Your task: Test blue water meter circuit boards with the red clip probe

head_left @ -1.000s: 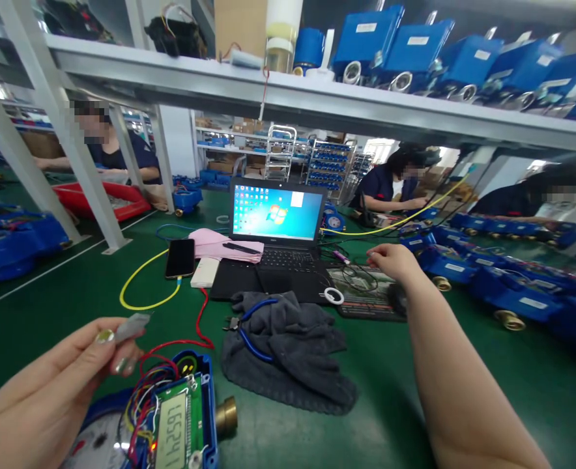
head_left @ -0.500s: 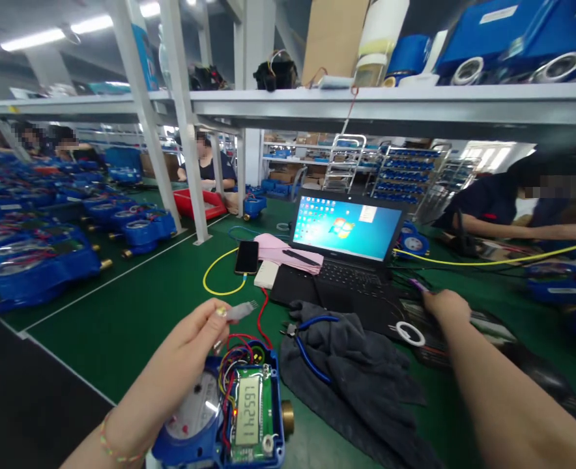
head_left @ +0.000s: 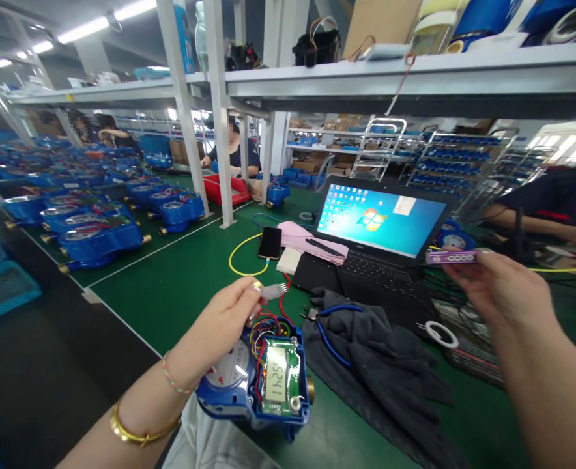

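My left hand (head_left: pixel 227 316) pinches a grey pin connector (head_left: pixel 272 291), its bare metal pins pointing right. Just below it sits the blue water meter (head_left: pixel 224 391), its housing open over a green circuit board, a lit LCD (head_left: pixel 275 374) and a bundle of coloured wires. My right hand (head_left: pixel 513 290) is raised at the right, its fingers closed on a slim purple stick (head_left: pixel 453 258) with white print; its exact kind I cannot make out. Blue-handled cutters (head_left: pixel 334 335) lie on a dark grey cloth (head_left: pixel 371 371) between my hands.
Behind the cloth stands an open laptop (head_left: pixel 378 218), with a pink cloth (head_left: pixel 312 241), a phone (head_left: pixel 270 242) and a white box (head_left: pixel 288 261) to its left. Several blue meters (head_left: pixel 102 238) crowd the left side. A shelf (head_left: pixel 390 81) crosses above; people work beyond.
My right hand has lifted the purple stick up from beside the laptop and turned it level. My left hand keeps the connector. The view has shifted leftward.
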`<action>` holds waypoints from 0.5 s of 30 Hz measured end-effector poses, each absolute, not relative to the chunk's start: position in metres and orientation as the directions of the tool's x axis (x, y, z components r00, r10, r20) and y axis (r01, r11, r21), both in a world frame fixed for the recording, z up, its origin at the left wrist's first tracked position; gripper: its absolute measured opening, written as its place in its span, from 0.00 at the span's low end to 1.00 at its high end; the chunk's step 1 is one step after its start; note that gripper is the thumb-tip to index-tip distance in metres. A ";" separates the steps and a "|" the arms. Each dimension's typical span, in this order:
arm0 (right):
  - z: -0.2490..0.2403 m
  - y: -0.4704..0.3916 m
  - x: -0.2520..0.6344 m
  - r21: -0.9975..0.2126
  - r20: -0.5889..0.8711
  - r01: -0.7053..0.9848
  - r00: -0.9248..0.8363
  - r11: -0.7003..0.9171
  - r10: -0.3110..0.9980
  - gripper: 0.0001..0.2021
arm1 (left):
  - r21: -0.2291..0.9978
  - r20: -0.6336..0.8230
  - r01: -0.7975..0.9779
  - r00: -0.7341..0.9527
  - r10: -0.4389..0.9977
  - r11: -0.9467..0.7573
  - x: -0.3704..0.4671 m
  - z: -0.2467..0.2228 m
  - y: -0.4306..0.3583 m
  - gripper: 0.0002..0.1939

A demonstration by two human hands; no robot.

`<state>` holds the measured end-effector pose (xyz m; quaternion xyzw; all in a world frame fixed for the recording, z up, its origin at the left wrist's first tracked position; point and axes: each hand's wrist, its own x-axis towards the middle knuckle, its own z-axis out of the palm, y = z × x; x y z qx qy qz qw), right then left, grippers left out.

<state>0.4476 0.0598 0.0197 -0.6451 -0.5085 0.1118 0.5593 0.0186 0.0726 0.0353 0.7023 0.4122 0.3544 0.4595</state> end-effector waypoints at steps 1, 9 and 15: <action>0.030 0.060 0.417 -0.921 0.371 0.310 0.509 0.237 0.777 0.09 | 0.935 0.119 0.259 0.409 0.905 -0.240 0.019 0.035 0.072 0.17; 0.030 0.042 0.255 -0.692 0.428 0.588 -0.135 0.420 0.894 0.13 | 0.896 0.168 0.310 0.424 0.890 -0.317 0.018 0.034 0.075 0.18; 0.025 0.032 0.229 -0.395 0.504 0.714 -0.357 0.577 0.786 0.13 | 0.890 0.154 0.331 0.426 0.891 -0.312 0.019 0.035 0.074 0.19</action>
